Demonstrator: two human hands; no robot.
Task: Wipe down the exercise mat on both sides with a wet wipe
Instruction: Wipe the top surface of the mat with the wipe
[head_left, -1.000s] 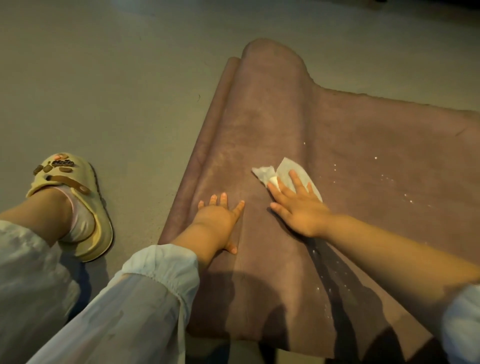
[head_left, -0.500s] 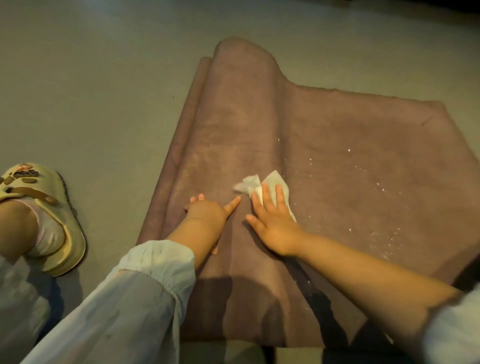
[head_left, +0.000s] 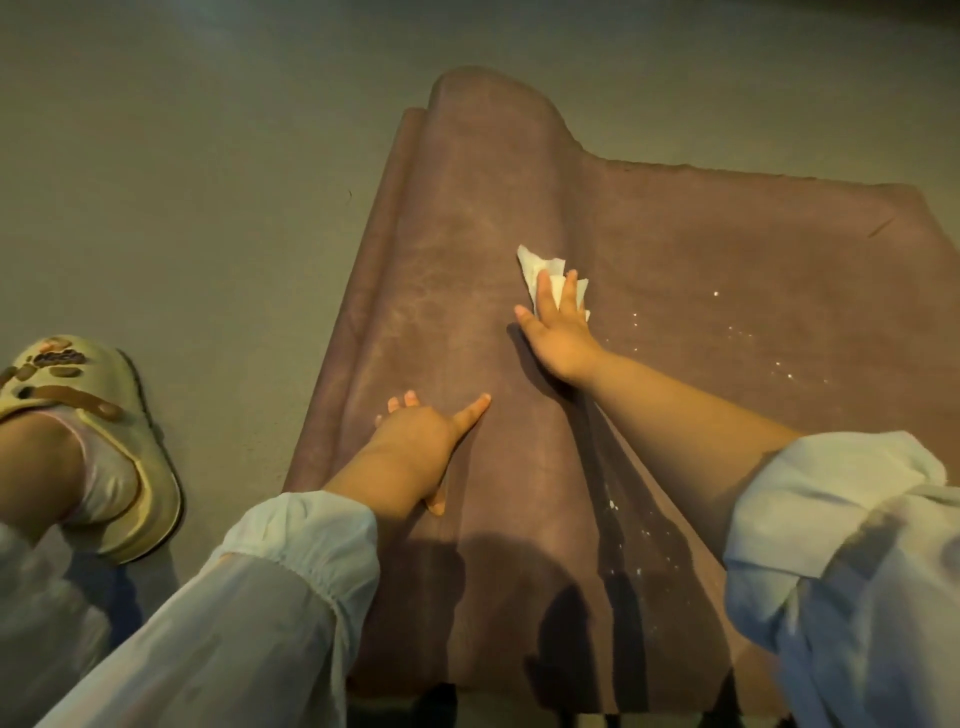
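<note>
Mat: the exercise mat (head_left: 675, 291) lies on the floor (head_left: 182, 182) in front of me, brown, its left part humped up in a long fold or loose roll that runs away from me.
Long axis: that hump runs from near my knees toward the far end; the flat part spreads out to the right of it.
Right hand: my right hand (head_left: 558, 332) is stretched forward, fingers (head_left: 544, 291) straight and a little spread, pressing flat on the wet wipe (head_left: 540, 270).
Wipe: white and crumpled, pinned between my fingers and the mat, its free corner sticking out past my fingertips on the far side. It sits just where the hump meets the flat part.
Left hand: my left hand (head_left: 421, 431) rests on the hump nearer to me, forefinger pointing out to the right, the others lying over the crest; it holds nothing, only steadies the mat.
Which hand is nearer: the right hand has the wipe under it, the left is well back and to the left.
Unwiped ground: small bright droplets or specks (head_left: 743, 332) lie on the flat mat to the right of my right hand, and a few nearer me beside my right forearm.
Next move, as I judge it: a stroke along or across the hump, with the left hand bracing.
Underside: not yet turned up, I think.
Beside the mat: my foot in a pale clog (head_left: 93, 415), at left on the floor.
</note>
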